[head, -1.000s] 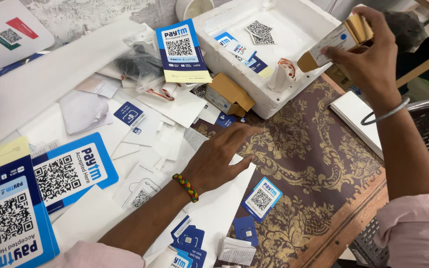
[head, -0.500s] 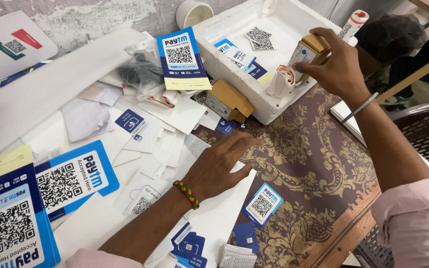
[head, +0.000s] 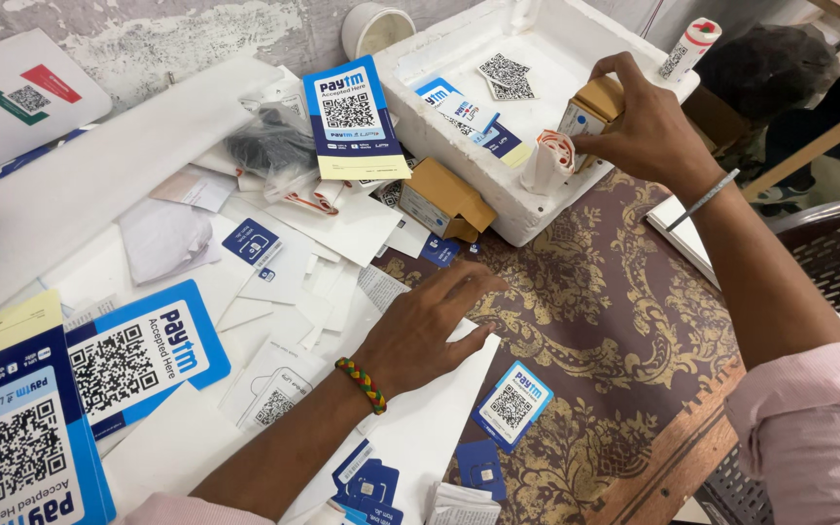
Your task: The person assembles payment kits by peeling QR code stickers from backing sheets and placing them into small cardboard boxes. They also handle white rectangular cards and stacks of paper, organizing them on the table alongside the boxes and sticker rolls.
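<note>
Right hand (head: pixel 639 126) grips a small brown cardboard box (head: pixel 590 107), fingers curled around it, at the near wall of a white foam tray (head: pixel 537 219) holding code stickers. Left hand (head: pixel 430 326), a beaded band at its wrist, lies flat with fingers loosely spread on a white sheet (head: pixel 420 428) over the patterned brown tabletop (head: pixel 624 321), among scattered blue-and-white code cards

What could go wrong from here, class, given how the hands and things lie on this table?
1. The right hand grips a small brown box at the white foam tray's edge; it might knock the rolled paper standing beside it.
2. The left hand presses on loose white sheets; they could slide, pushing the blue code card toward the table edge.
</note>
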